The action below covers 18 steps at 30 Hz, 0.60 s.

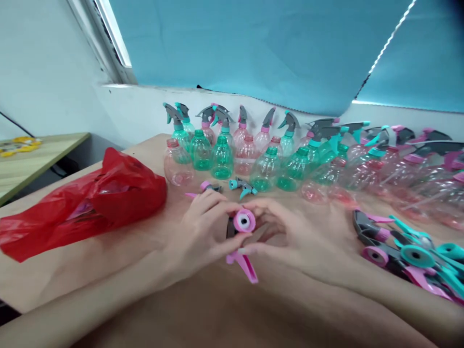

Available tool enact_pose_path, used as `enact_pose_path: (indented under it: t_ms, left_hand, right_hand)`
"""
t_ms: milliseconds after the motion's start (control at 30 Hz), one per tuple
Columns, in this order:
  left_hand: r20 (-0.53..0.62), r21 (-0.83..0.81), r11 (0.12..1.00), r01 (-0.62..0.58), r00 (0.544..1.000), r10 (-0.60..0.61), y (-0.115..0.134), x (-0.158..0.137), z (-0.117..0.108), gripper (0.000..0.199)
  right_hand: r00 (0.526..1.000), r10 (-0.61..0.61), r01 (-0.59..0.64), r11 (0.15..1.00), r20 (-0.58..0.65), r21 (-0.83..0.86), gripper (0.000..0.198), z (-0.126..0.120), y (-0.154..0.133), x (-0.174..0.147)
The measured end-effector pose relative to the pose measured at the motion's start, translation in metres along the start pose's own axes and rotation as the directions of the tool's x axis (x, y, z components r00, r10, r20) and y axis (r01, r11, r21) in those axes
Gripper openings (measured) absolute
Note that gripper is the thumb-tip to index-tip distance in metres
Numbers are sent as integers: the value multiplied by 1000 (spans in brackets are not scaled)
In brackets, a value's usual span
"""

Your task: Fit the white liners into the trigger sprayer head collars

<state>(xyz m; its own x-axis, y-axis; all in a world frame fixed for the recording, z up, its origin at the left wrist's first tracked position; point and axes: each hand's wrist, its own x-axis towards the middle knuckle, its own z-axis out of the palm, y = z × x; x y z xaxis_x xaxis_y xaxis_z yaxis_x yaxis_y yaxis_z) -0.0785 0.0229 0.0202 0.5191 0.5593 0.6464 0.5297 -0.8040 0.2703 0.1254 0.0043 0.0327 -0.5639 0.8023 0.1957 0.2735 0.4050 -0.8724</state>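
A pink and grey trigger spray head (249, 213) is held up over the table between both hands, its round collar facing me and its pink trigger pointing down. My left hand (190, 234) grips it from the left, thumb and fingers at the collar. From the other side my right hand (295, 234) closes its fingertips on the same spray head; part of the grey body is hidden behind the fingers. Just beyond my hands lie two loose heads, a teal and grey spray head (243, 186) and a pink and grey spray head (210, 186).
Several pink and green spray bottles (266, 166) stand in rows along the wall, some topped with spray heads, some open-necked. At right lies a pile of loose spray heads (416, 256). A red plastic bag (134, 188) rests at left. A blue blind (253, 48) hangs behind.
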Motion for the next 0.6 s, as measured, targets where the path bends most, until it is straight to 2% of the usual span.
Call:
enact_pose_path:
  t_ms: [100,300,433,500,600]
  left_hand:
    - [14,-131,991,-9,1000,11,21,0,12,27]
    - [65,-397,917,-33,996,63,48,1,55,33]
    - [173,-535,844,45,983,58,58,0,76,29]
    - [219,-543,837,74,974,56,60,1,82,29]
    - [233,-531,846,41,967,100,60,7,88,30]
  right_hand:
    - [990,133,-143,960,54,240,31,-9,-11,-28]
    - [957,278,-289,886,84,363,25,-31,-4,-70]
    - [932,344,-360,857,109,370,21,-38,4,-85]
    - [928,363,-370,868,84,331,19,-40,8,-88]
    - [918,392,-392,880,56,267,15,-44,13,-89]
